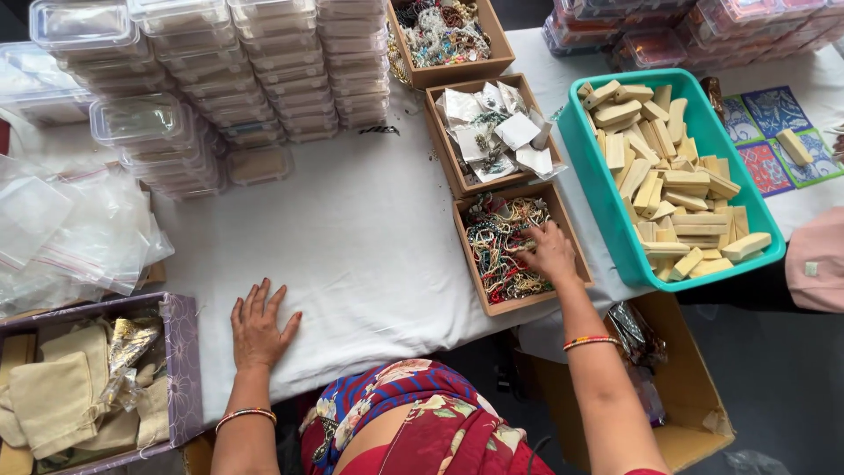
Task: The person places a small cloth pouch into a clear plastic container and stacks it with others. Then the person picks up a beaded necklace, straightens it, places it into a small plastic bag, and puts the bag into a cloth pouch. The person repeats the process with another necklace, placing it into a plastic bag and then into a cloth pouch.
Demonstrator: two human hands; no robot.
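Two hands are working over the white-clothed surface [369, 246]. Left hand [259, 327] is lying flat, fingers spread, palm down on the cloth, gripping nothing. Right hand [549, 251] is reaching into the brown cardboard box of tangled multicoloured bead strings [501, 251], fingers curled among the strands; whether they are pinching one cannot be told. Teal plastic tray of pale wooden blocks [607, 211] is sitting just beside.

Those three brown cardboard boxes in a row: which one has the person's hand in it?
The nearest box, full of tangled beaded chains. The right hand reaches into it. The middle box holds small packets, and the far box holds more jewellery; neither is touched.
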